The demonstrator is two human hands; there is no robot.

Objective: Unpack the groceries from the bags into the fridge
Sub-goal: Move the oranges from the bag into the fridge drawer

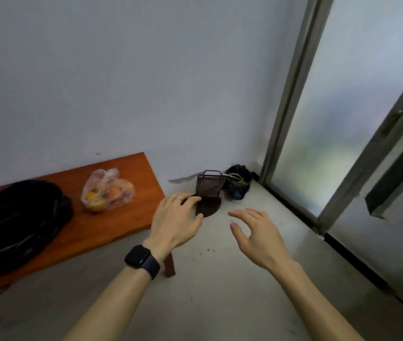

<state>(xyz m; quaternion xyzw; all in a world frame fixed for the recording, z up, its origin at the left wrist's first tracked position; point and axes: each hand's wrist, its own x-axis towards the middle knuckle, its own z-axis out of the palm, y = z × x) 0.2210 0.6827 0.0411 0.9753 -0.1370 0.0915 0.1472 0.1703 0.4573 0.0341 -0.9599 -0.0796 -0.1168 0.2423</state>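
A clear plastic bag (108, 190) with orange and yellow fruit sits on a low red-brown wooden bench (126, 217) against the wall. A large black plastic bag (15, 222) lies on the bench's left part. My left hand (177, 220), with a ring and a black watch on its wrist, hovers past the bench's right end, fingers relaxed and holding nothing. My right hand (254, 232) is stretched out over the floor, fingers spread and empty. No fridge is in view.
A brown slotted dustpan (208, 193) stands on the floor by the wall, just beyond my left hand. A small bin lined with a black bag (237, 184) sits in the corner. A frosted glass door with a grey frame (294, 114) runs along the right.
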